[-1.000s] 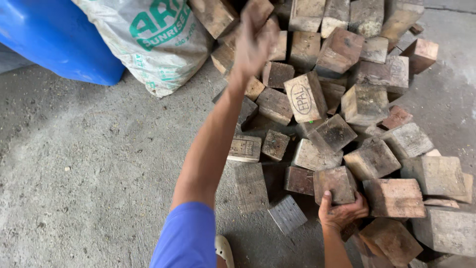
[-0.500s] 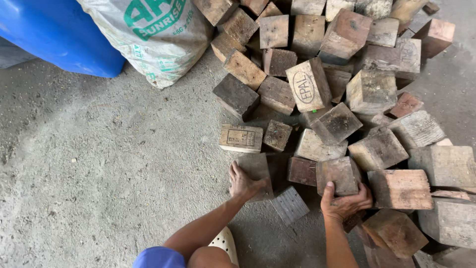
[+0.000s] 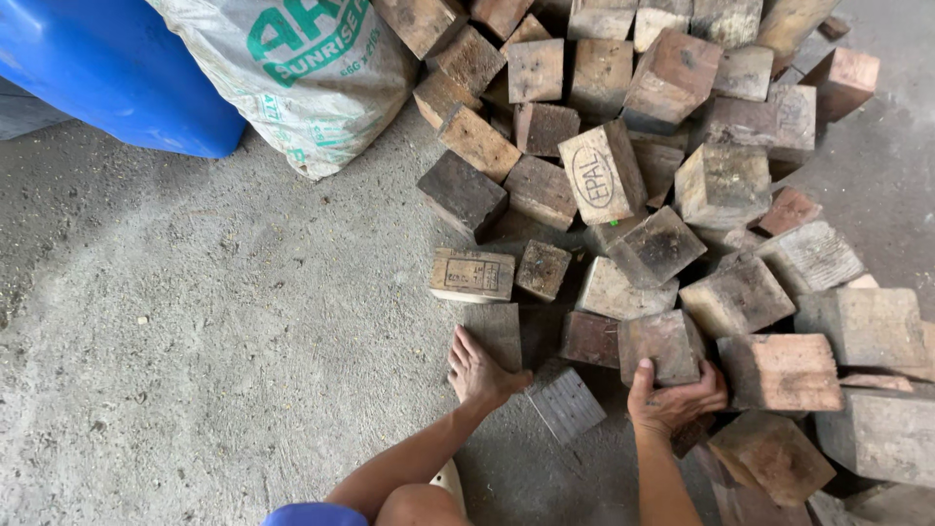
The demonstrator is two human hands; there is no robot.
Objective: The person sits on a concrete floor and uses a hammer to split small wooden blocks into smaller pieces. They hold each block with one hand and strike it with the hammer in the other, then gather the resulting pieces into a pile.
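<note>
A heap of weathered wooden blocks (image 3: 672, 195) covers the concrete floor on the right. My left hand (image 3: 479, 370) lies flat against a grey block (image 3: 502, 329) at the near edge of the heap, fingers together. My right hand (image 3: 672, 399) grips the bottom edge of a brown square block (image 3: 660, 343), thumb on its left side. A small pale ridged block (image 3: 567, 404) lies between my two hands. My knee and a blue sleeve show at the bottom of the view.
A large blue barrel (image 3: 107, 68) stands at the top left. A white woven sack with green print (image 3: 302, 78) leans beside it, touching the heap. Bare concrete floor (image 3: 214, 321) spreads to the left.
My left arm came down from the top of the heap to the grey block near my knee. My right hand stayed on the brown block.
</note>
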